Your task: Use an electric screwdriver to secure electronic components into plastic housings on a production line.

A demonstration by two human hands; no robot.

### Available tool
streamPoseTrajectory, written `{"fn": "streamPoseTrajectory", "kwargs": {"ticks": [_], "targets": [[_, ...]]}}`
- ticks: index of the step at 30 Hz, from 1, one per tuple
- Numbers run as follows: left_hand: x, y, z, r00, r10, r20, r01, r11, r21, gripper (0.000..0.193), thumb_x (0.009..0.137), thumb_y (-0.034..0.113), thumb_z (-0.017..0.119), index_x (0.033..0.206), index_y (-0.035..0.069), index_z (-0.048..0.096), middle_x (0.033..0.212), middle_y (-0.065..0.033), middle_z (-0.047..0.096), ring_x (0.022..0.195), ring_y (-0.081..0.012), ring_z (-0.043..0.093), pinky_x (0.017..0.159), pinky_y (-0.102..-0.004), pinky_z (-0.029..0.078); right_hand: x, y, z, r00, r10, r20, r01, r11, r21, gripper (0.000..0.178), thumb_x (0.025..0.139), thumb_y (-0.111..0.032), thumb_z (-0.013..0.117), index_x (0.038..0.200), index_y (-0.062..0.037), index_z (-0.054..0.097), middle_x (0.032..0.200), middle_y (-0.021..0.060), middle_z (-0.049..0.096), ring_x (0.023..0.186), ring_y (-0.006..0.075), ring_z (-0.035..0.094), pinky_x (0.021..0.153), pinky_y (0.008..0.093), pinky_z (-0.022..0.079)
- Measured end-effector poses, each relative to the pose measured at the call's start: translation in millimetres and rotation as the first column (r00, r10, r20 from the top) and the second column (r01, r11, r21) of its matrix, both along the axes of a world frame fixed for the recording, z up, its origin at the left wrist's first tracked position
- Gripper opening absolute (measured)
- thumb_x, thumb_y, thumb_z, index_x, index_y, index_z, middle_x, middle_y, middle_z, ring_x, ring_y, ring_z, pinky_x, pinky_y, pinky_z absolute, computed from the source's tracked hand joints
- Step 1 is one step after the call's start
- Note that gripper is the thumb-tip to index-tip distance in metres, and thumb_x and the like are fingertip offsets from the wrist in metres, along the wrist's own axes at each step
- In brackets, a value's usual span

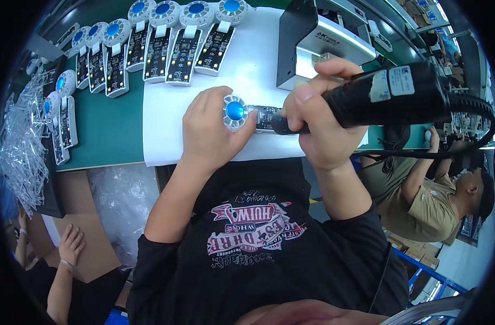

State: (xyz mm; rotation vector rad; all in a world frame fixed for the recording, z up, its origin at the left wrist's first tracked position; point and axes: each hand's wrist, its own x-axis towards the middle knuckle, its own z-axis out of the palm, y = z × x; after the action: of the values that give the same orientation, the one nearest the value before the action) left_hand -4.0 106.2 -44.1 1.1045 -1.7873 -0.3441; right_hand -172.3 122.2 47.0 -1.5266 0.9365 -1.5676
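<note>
My left hand [212, 122] is closed around the round slotted head of a small white device [235, 111] with a shiny blue disc. The device lies on a white sheet [169, 130], its circuit board [266, 117] showing towards the right. Wrapped round a black electric screwdriver [388, 95], my right hand [323, 116] holds it almost level, its cable trailing to the right. The screwdriver's dark nose sits over the right part of the board. Whether its tip touches a screw is hidden.
Several similar devices with exposed boards [183, 57] line the far side of the green table [104, 127]. A black and silver machine [329, 43] stands far right. Clear plastic wrapping [25, 141] hangs at left. Another person's hand [71, 244] touches a cardboard box [93, 238]; others work at right.
</note>
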Motion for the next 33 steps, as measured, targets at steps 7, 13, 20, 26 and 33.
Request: {"fn": "streamPoseTrajectory", "kwargs": {"ticks": [7,13,20,26,33], "targets": [[2,-7,1,1.0,0.014,0.015,-0.014,1.0,-0.002,0.043,0.073,0.022,0.083,0.101,-0.003,0.062,0.091,-0.0194,0.066,0.084,-0.0353,0.066,0.073,-0.042,0.053,5,-8,-4,0.988,-0.021,-0.155,0.016,0.999,-0.033,0.037,0.087,0.006,0.06,0.121,-0.0022,0.047,0.07,0.0044,0.057,0.053,0.0142,0.055,0.056,0.0331,0.05],[12,-4,17,0.991,0.078,0.112,-0.069,0.994,-0.085,0.044,0.072,0.025,0.083,0.101,-0.003,0.064,0.091,-0.0191,0.067,0.084,-0.0355,0.067,0.074,-0.0415,0.054,-24,-5,10,0.92,0.066,0.386,-0.033,0.995,-0.092,0.037,0.091,-0.003,0.057,0.127,-0.0031,0.045,0.068,0.0023,0.052,0.056,0.0132,0.052,0.06,0.0303,0.047],[52,-91,133,0.921,0.044,0.388,0.035,0.981,-0.193,0.049,0.072,0.033,0.082,0.104,-0.001,0.066,0.094,-0.0188,0.071,0.086,-0.0346,0.07,0.077,-0.0421,0.055,-85,27,-28,0.952,-0.268,0.15,0.269,0.963,0.014,0.032,0.089,0.006,0.057,0.118,0.0002,0.044,0.071,0.0041,0.056,0.056,0.011,0.055,0.057,0.0269,0.049],[39,-309,118,0.903,0.193,0.384,-0.248,0.964,0.1,0.055,0.078,0.04,0.08,0.113,0.001,0.064,0.107,-0.0236,0.071,0.101,-0.0394,0.069,0.088,-0.0434,0.054,-82,25,-37,0.968,-0.227,0.11,0.229,0.973,-0.007,0.033,0.088,0.01,0.06,0.115,-0.0022,0.044,0.072,0.0034,0.057,0.059,0.0109,0.057,0.06,0.0251,0.049],[2,-359,71,0.676,0.079,0.733,-0.271,0.951,0.148,0.063,0.081,0.042,0.079,0.123,-0.001,0.059,0.121,-0.0234,0.066,0.114,-0.0377,0.063,0.096,-0.0439,0.051,-95,30,-40,0.989,-0.081,0.126,0.081,0.997,0.004,0.042,0.086,0.009,0.063,0.12,-0.0038,0.041,0.073,0.004,0.057,0.062,0.0126,0.058,0.064,0.0264,0.05]]}}
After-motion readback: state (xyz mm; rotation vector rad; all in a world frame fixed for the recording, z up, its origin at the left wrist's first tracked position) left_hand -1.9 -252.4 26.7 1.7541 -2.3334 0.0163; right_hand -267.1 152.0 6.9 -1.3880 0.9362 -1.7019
